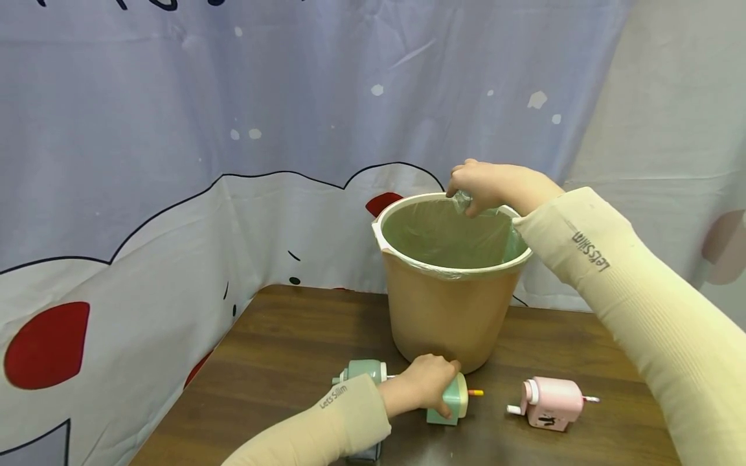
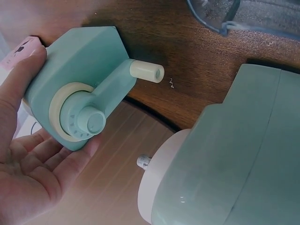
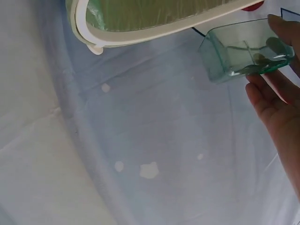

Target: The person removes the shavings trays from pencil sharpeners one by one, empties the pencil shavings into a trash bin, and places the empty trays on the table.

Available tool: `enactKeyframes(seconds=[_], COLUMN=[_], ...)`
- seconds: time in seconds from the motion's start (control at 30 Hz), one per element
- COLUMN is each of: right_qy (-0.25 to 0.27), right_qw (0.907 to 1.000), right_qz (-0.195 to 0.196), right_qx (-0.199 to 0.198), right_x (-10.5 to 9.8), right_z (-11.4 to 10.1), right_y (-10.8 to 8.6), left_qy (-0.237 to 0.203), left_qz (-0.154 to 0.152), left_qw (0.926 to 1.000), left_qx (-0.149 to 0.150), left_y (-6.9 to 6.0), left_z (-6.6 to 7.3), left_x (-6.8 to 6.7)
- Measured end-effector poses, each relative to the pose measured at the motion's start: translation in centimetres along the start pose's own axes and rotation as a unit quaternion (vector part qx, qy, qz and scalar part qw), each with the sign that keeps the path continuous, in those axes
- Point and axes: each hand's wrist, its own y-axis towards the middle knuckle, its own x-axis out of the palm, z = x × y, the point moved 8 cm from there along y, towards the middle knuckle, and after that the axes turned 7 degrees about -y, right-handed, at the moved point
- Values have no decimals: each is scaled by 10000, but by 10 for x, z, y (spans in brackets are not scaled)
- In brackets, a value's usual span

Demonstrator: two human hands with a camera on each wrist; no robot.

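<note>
My left hand (image 1: 428, 383) grips a mint-green crank pencil sharpener (image 1: 447, 402) on the table; a yellow-orange pencil end pokes out of its right side. The left wrist view shows the thumb on one side of this sharpener's body and fingers on the other, with the crank (image 2: 115, 91) facing the camera. Over the far rim of a beige bin (image 1: 451, 304), my right hand (image 1: 495, 186) holds a small clear green drawer (image 3: 246, 49) between thumb and fingers. It looks tilted, and whether anything is inside is hard to tell.
A second green sharpener (image 1: 366, 370) stands left of my left hand, partly behind the sleeve. A pink sharpener (image 1: 553, 398) stands at right. The bin has a thin clear liner (image 1: 431, 226). A transparent tray (image 2: 253, 16) lies on the wooden table (image 1: 315, 323), with fine specks around it.
</note>
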Motion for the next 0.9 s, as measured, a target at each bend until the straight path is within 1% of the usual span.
enactKeyframes(seconds=[0.17, 0.3, 0.43, 0.57, 0.77, 0.9], right_qy=[-156, -300, -441, -565, -661, -676], right_qw=[9998, 9992, 9986, 9981, 9977, 9977], right_qz=[-154, -268, -302, -201, -121, 25], right_qx=[-37, 23, -8, -105, -126, -103], right_x=[4, 7, 7, 6, 3, -1], right_z=[-5, -7, -8, -12, -13, -11], right_y=[2, 3, 4, 4, 4, 2], left_qy=[6, 9, -46, -78, -47, 12], left_qz=[9, 32, 18, 6, 52, 95], left_qw=[10000, 10000, 10000, 10000, 10000, 9999], left_qx=[10, 14, 21, 28, 58, 61], left_y=[1, 2, 2, 1, -1, -3], left_z=[-1, -1, -1, -1, -1, -1], left_x=[1, -1, 0, 1, 0, -2])
